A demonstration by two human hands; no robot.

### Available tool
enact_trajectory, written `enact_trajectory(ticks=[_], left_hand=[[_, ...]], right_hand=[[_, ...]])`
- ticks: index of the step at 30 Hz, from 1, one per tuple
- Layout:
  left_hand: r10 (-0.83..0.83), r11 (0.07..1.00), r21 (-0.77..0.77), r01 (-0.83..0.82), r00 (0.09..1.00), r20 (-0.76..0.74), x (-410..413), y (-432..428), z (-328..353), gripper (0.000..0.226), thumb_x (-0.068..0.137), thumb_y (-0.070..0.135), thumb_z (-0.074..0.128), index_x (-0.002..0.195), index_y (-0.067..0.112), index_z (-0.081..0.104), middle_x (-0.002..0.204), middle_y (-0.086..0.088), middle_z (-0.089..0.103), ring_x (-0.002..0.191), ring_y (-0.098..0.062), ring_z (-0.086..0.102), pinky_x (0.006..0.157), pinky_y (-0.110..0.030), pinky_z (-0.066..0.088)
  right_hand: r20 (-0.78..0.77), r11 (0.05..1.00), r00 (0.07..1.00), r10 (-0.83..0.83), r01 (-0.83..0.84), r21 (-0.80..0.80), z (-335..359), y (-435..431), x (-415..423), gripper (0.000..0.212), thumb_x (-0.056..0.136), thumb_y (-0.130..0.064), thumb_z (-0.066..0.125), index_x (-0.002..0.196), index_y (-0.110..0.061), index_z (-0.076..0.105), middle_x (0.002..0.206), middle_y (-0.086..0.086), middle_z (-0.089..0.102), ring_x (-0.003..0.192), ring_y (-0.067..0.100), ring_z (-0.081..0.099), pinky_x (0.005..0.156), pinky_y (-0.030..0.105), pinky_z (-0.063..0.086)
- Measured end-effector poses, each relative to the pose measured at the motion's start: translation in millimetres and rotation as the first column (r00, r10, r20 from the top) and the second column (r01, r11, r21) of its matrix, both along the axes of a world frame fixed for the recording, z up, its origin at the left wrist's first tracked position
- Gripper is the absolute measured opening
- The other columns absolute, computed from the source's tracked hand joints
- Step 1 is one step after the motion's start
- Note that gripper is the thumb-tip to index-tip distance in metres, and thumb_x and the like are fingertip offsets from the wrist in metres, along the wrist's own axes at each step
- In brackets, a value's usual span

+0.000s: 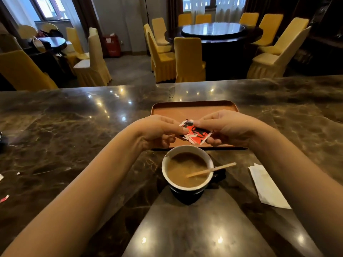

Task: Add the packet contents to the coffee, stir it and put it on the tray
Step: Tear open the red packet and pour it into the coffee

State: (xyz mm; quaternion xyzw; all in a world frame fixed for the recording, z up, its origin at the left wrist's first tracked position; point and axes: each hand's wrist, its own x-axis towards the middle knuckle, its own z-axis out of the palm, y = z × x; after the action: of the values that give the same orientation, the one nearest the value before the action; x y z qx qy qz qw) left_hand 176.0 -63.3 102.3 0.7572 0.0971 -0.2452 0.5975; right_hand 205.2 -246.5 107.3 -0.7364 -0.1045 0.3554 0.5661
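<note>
A small red, black and white packet (194, 133) is held between both hands above the near edge of the brown tray (193, 108). My left hand (157, 130) pinches its left end and my right hand (222, 127) grips its right end. Just in front of the tray stands a dark cup with a white inside (187, 170), full of light brown coffee. A wooden stir stick (211, 170) leans in the coffee, its upper end pointing right over the rim. The tray holds nothing that I can see.
A white paper wrapper (267, 186) lies on the dark marble counter (74, 127) to the right of the cup. Small torn scraps (4, 198) lie at the far left edge. Beyond the counter stand yellow-covered chairs (189, 60) and a round dark table (215, 32).
</note>
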Motion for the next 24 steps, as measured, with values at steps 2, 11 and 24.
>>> enact_trajectory(ticks=[2, 11, 24], left_hand=[[0.017, 0.998, 0.052, -0.02, 0.998, 0.064, 2.8, 2.0, -8.0, 0.008, 0.077, 0.015, 0.068, 0.069, 0.014, 0.065, 0.066, 0.0, 0.067, 0.042, -0.002, 0.048, 0.04, -0.012, 0.036], [0.003, 0.976, 0.207, -0.064, 0.959, 0.284, -18.1, -2.7, -32.2, 0.021, 0.069, 0.03, 0.075, 0.088, 0.022, 0.07, 0.086, -0.001, 0.075, 0.075, -0.013, 0.068, 0.072, -0.026, 0.052], [0.059, 0.965, 0.206, -0.163, 0.899, 0.434, -28.6, -5.1, -36.8, 0.016, 0.07, 0.025, 0.074, 0.085, 0.018, 0.072, 0.08, 0.0, 0.075, 0.065, -0.007, 0.067, 0.059, -0.014, 0.053]], right_hand=[[-0.009, 0.999, 0.999, 0.03, -0.03, 0.033, -9.5, -0.7, 8.0, 0.024, 0.076, -0.023, 0.063, 0.088, -0.003, 0.063, 0.058, 0.005, 0.064, 0.042, 0.008, 0.053, 0.039, 0.013, 0.042], [0.159, 0.996, 0.987, -0.024, 0.01, 0.09, -46.2, -2.8, 1.2, 0.029, 0.068, -0.021, 0.067, 0.085, 0.002, 0.065, 0.064, 0.009, 0.063, 0.047, 0.007, 0.052, 0.044, 0.013, 0.042], [0.271, 0.991, 0.961, -0.059, 0.023, 0.135, -46.8, -1.0, -2.4, 0.005, 0.071, -0.01, 0.068, 0.076, -0.011, 0.068, 0.057, 0.001, 0.069, 0.048, 0.004, 0.056, 0.048, 0.014, 0.048]])
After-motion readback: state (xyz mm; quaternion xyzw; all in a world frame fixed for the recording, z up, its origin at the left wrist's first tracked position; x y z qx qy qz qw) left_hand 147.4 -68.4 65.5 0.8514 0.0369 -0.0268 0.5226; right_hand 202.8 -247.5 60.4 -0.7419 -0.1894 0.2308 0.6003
